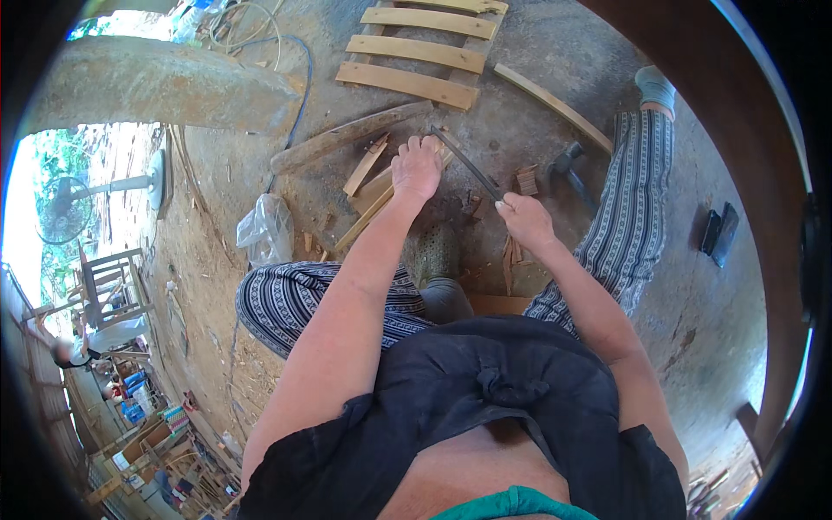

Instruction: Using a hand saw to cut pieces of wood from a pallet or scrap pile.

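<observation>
Teal green cloth is seen nearest the camera, with a dark short-sleeved shirt spread beyond it. By the right hand a long, slim, dark tool is held, its near end enclosed by clamped fingers. Over a long, pale wooden strip the left hand is laid, its fingers bent and close together (whether the strip is gripped or merely pressed cannot be told). Near that strip, a short flat wooden offcut is seen. A dark-headed hammer is placed near the patterned trouser leg. Farther off, a slatted pale wooden frame is laid on grey floor.
</observation>
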Demonstrator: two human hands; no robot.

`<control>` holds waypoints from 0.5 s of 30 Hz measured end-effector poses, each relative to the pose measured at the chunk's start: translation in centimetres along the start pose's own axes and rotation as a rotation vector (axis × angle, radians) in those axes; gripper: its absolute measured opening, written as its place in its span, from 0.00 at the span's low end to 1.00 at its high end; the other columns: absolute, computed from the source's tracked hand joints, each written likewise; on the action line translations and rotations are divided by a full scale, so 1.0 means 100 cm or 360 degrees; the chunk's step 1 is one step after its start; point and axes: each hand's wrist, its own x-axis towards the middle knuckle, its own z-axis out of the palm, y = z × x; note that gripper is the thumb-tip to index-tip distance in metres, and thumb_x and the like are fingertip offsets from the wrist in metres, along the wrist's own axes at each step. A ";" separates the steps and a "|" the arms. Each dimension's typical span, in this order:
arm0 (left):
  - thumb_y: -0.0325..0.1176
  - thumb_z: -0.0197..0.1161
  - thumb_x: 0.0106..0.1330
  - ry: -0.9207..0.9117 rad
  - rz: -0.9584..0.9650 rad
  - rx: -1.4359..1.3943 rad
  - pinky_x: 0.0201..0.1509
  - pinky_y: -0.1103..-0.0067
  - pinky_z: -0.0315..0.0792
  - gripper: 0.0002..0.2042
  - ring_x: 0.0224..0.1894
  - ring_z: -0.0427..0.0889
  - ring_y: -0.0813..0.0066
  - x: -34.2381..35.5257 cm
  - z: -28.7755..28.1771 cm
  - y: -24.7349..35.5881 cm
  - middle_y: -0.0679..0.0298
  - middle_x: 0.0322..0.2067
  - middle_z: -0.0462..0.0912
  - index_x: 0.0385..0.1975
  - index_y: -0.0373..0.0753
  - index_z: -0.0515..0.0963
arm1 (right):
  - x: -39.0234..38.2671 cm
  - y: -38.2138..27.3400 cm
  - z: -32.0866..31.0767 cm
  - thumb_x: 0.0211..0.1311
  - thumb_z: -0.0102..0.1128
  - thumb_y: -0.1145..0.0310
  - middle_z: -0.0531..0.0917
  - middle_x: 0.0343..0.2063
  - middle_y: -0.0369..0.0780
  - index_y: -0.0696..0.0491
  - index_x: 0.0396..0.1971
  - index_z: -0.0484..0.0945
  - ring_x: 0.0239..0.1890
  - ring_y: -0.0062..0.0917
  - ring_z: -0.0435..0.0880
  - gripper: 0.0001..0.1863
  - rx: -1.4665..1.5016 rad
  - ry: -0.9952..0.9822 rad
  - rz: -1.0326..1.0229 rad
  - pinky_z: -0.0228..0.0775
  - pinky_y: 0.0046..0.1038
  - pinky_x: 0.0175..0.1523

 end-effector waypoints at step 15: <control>0.39 0.59 0.61 0.0092 -0.0026 0.0009 0.51 0.60 0.66 0.18 0.50 0.69 0.57 -0.015 0.009 0.001 0.57 0.45 0.70 0.48 0.40 0.69 | -0.048 0.014 -0.024 0.69 0.49 0.61 0.68 0.11 0.32 0.57 0.28 0.73 0.07 0.12 0.61 0.15 0.1246 0.0418 0.0035 0.53 0.16 0.13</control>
